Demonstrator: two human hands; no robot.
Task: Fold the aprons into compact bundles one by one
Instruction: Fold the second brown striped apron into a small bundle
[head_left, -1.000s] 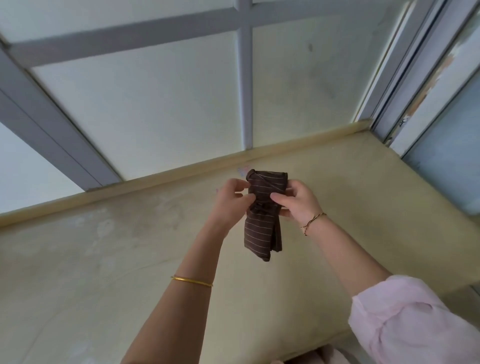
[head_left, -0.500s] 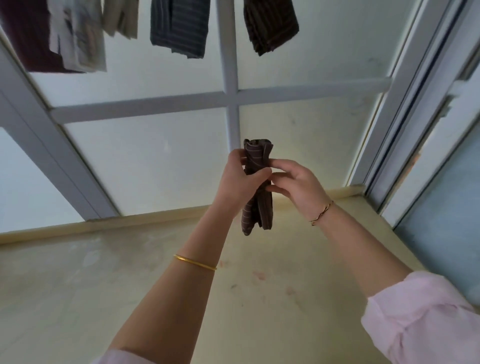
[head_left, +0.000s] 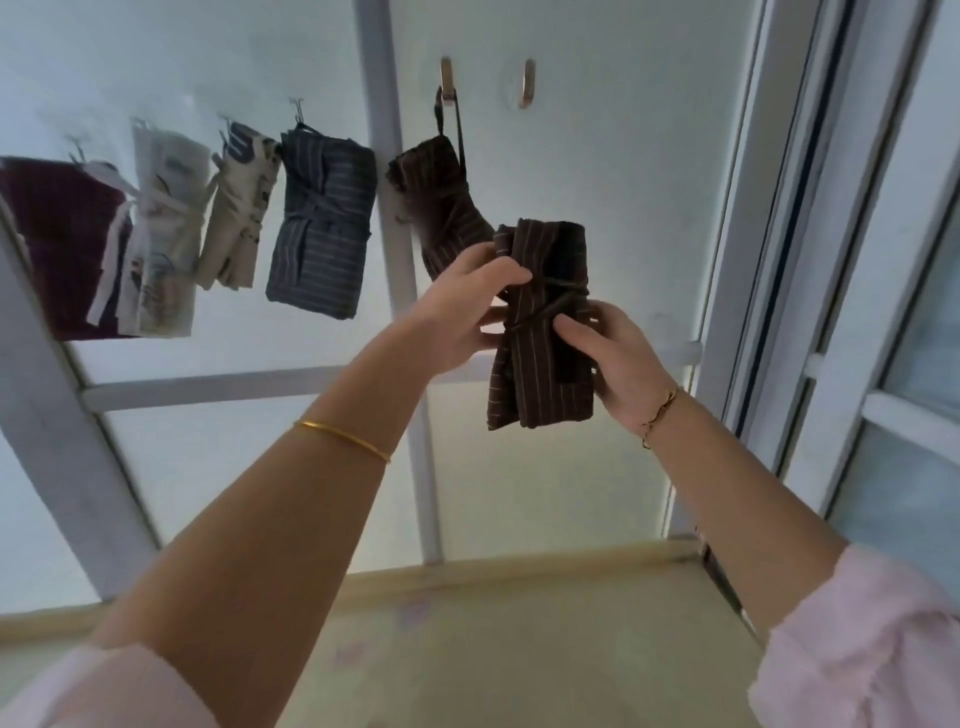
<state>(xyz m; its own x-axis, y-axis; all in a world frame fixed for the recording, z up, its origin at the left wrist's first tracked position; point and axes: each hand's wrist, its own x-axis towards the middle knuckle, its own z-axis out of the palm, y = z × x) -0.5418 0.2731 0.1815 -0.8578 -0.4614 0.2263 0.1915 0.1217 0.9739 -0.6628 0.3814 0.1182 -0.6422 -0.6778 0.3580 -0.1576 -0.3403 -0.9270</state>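
Brown striped apron bundle (head_left: 540, 327): folded compact, bound crosswise about its middle by its own dark ties, held upright in the air before a pale panelled wall (head_left: 571, 130), not resting on anything. Left hand (head_left: 462, 317): fingers curled round the bundle's left edge at the tie, thumb across the front; gold bangle (head_left: 343, 439) on the forearm. Right hand (head_left: 615, 358): fingers wrapped round the bundle's right lower side, fingertips pressing at the tie crossing; thin bracelet (head_left: 660, 415) at the wrist. Both pink sleeves pushed up. Hanging on the wall behind, left to right: maroon bundle (head_left: 57, 244), white printed bundle (head_left: 163, 234), cream printed bundle (head_left: 239, 208), grey striped bundle (head_left: 322, 223), second brown striped bundle (head_left: 441, 208) on a metal hook (head_left: 445, 75). A further hook (head_left: 527, 83) beside it, bare. Window frame (head_left: 810, 260) to the right. Yellowish floor (head_left: 519, 649) below.
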